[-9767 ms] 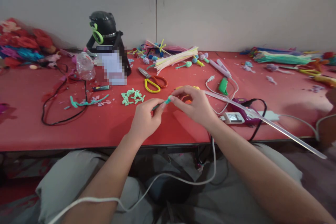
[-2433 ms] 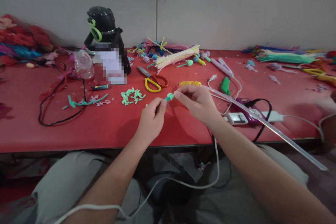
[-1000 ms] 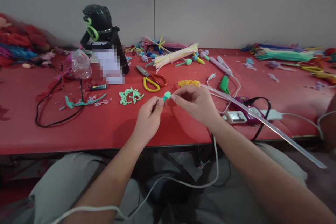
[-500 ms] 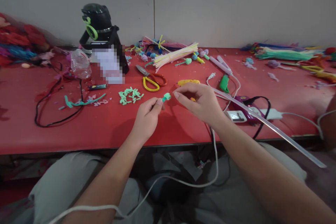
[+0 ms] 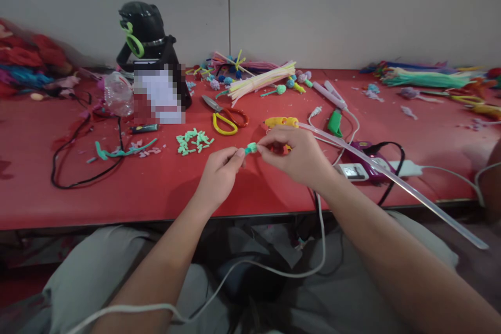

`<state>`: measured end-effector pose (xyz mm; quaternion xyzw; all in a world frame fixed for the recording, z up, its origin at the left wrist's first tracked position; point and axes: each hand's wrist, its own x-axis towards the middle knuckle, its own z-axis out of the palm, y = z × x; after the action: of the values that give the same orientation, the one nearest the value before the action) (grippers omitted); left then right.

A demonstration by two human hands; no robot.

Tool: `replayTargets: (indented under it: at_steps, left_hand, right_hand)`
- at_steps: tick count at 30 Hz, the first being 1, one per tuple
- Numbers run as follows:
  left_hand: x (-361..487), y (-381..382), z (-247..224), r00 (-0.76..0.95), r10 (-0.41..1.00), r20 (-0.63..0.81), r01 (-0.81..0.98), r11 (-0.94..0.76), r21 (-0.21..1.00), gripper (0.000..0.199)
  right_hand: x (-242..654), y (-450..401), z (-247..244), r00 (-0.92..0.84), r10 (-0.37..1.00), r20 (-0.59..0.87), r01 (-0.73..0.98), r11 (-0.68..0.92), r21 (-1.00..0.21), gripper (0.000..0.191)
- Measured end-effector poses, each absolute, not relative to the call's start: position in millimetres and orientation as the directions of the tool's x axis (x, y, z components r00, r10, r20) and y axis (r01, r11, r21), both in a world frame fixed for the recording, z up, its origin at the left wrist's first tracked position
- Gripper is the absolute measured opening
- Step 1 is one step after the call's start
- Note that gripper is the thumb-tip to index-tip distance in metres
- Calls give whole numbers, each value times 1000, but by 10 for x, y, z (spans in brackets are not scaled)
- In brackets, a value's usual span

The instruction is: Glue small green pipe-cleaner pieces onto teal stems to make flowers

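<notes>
Right hand (image 5: 291,154): being brought closer since half a second ago, its fingers now being set against the free end of the green piece (image 5: 252,147); whether that end is being pinched cannot be told. Left hand (image 5: 219,175): piece being pinched from its eight o'clock side, above the desk (image 5: 148,193). Green cuttings (image 5: 194,141): being left at nine o'clock. Two-handed work, seemingly, is being resumed.

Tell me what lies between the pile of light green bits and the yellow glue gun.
In the head view, the scissors, with one yellow and one red handle, lie between the green bits and the glue gun.
</notes>
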<state>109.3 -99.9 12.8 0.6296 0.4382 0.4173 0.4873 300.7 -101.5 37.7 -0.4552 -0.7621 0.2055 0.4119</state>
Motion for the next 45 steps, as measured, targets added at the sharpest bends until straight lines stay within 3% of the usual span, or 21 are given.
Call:
replayTargets:
  at_steps: [6,11,15,18,21,32,40,45]
  left_hand:
    - [1068,-989,142,298,951,80,152,-130,980,40]
    - [1043,-972,155,334,941,64,154,-121,981,37]
    - [1033,-967,178,341,939,34,58,-57,997,38]
    - [1028,-970,201,343,939,-8,-17,15,1000,39]
    - [1024,-976,211,368,930,-8,-57,30,998,38]
    - [1010,-980,201,423,906,4,-28,8,1000,36]
    - [988,-984,239,387,921,33,4,-37,999,35]
    - [989,-998,298,386,916,114,116,-171,978,33]
  right_hand:
    - [3025,-1036,437,-308,828,468,549,557,-623,11]
    - [3040,-1046,456,-304,848,435,562,528,-637,11]
    - [3055,-1049,420,-243,885,396,413,464,-784,6]
    - [3054,-1046,387,-269,908,321,222,383,-897,29]
    - [3035,-1044,377,-290,914,283,159,337,-928,32]
    - [2972,-1072,405,-281,908,311,196,371,-908,13]
    - [3002,-1060,395,-300,919,255,110,299,-948,43]
    - [2990,-1065,402,-286,918,275,191,336,-922,21]
